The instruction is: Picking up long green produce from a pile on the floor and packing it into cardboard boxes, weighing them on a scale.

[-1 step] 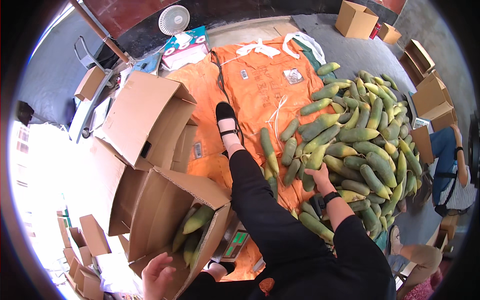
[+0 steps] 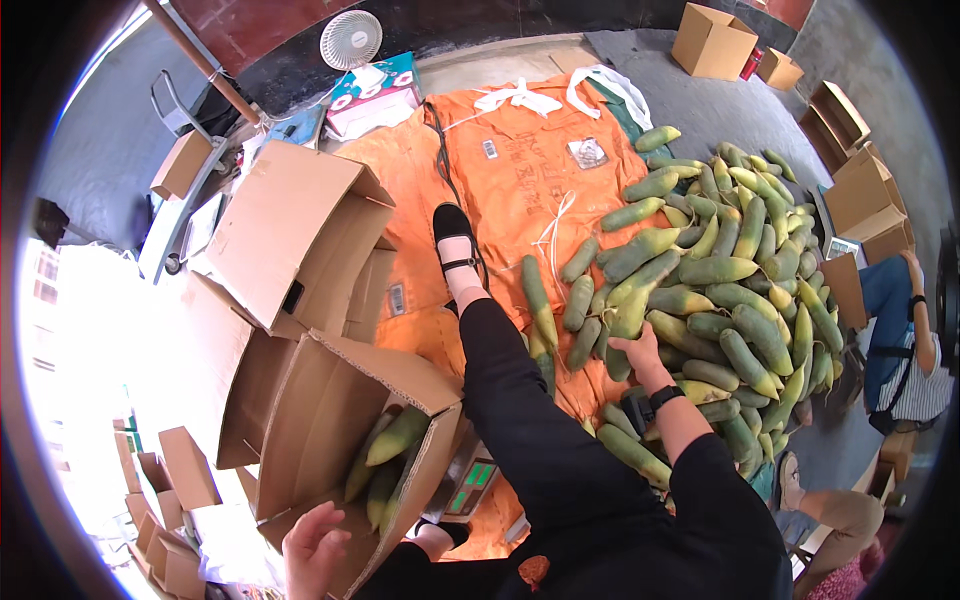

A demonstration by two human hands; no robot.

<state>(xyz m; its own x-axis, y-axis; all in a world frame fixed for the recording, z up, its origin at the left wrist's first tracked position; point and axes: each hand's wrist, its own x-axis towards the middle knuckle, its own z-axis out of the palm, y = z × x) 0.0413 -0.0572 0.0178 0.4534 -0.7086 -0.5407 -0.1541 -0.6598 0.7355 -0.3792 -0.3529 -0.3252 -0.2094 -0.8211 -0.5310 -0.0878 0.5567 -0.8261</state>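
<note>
My right hand (image 2: 640,352) is closed round the lower end of a green radish (image 2: 628,318) at the near left side of a large radish pile (image 2: 740,290). That radish touches others in the pile. My left hand (image 2: 316,548) holds nothing. Its fingers are loosely bent and apart, at the near side of an open cardboard box (image 2: 300,440). Inside this box lie several radishes (image 2: 398,438), partly hidden by its flap. Beside the box, partly under it, is a scale (image 2: 470,488) with a lit green display.
Orange sacking (image 2: 520,150) covers the ground under the pile. More empty boxes (image 2: 290,230) stand at left, near a hand trolley (image 2: 175,220). A white fan (image 2: 351,40) is at the back. Another person (image 2: 905,350) sits at right; a second person's leg (image 2: 840,505) shows lower right.
</note>
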